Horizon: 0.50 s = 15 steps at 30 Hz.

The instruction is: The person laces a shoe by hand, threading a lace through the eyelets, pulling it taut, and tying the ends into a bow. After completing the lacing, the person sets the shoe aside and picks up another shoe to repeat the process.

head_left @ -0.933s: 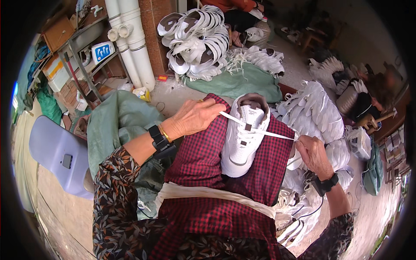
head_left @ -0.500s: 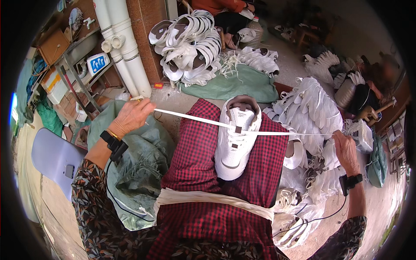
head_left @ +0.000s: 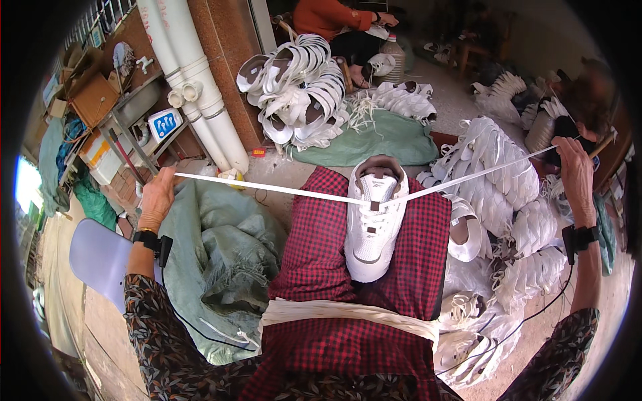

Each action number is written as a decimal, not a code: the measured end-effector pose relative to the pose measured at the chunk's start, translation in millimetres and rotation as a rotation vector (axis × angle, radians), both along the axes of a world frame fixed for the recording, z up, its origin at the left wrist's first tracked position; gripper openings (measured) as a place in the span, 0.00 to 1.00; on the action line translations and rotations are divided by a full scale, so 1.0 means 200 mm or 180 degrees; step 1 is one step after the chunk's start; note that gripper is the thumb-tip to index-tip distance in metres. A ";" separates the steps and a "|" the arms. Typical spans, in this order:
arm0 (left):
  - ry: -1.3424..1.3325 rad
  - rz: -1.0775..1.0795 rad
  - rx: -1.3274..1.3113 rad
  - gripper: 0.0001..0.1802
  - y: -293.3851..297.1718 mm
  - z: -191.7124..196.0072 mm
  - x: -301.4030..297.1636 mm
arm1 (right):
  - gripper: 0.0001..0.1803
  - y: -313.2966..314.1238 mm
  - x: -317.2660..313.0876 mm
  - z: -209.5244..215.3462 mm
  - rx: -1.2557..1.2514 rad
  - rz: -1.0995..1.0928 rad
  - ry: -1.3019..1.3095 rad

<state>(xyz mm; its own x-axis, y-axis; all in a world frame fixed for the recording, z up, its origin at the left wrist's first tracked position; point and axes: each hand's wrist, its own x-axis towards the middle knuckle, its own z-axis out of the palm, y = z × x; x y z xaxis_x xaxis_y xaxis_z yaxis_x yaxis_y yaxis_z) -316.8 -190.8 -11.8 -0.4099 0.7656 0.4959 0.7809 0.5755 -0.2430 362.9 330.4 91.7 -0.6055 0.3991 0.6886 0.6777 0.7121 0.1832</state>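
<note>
White low-top sneaker (head_left: 374,224) sat sole-down on the lap, over a red-and-black checked cloth apron (head_left: 348,267), toe toward the body and the opening facing away. Probably parked there so the knees kept it steady while both arms pulled. Flat white lace (head_left: 267,188) ran through the upper eyelets and out to both sides of the sneaker, drawn taut into a shallow V. Left hand (head_left: 157,197), well out to the left of the sneaker and about level with its tongue, closed around the lace end, fingers curled over it. Right hand (head_left: 574,167), far out to the right of the sneaker and raised a bit higher, also closed on the other end, though couldn't really tell whether pinched or wrapped. Looked like both ends held wide apart to even out the lace lengths. Black wrist devices on both arms, with a thin cable trailing down from each.

Bundle of pale flat laces (head_left: 348,313) lay across the lap just below the sneaker, handy for grabbing. Crumpled green woven sack (head_left: 221,240) left of the sneaker. Heaps of white shoe uppers (head_left: 508,194) right of it, another stacked pile (head_left: 297,87) beyond it by white plastic pipes (head_left: 194,73). Person in an orange top (head_left: 334,17) sat farther behind that pile.
</note>
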 end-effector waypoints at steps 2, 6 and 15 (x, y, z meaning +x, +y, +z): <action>0.0275 -0.0146 0.0150 0.15 0.00 -0.01 0.03 | 0.08 -0.01 0.01 -0.02 0.0549 -0.0067 -0.0085; 0.1108 -0.0284 0.0895 0.15 0.05 -0.04 0.13 | 0.11 -0.15 -0.06 -0.03 0.0670 -0.0150 0.1054; -0.0420 -0.1295 0.2068 0.20 0.75 -0.19 0.71 | 0.09 -0.69 -0.78 -0.67 -0.3254 0.1944 0.2850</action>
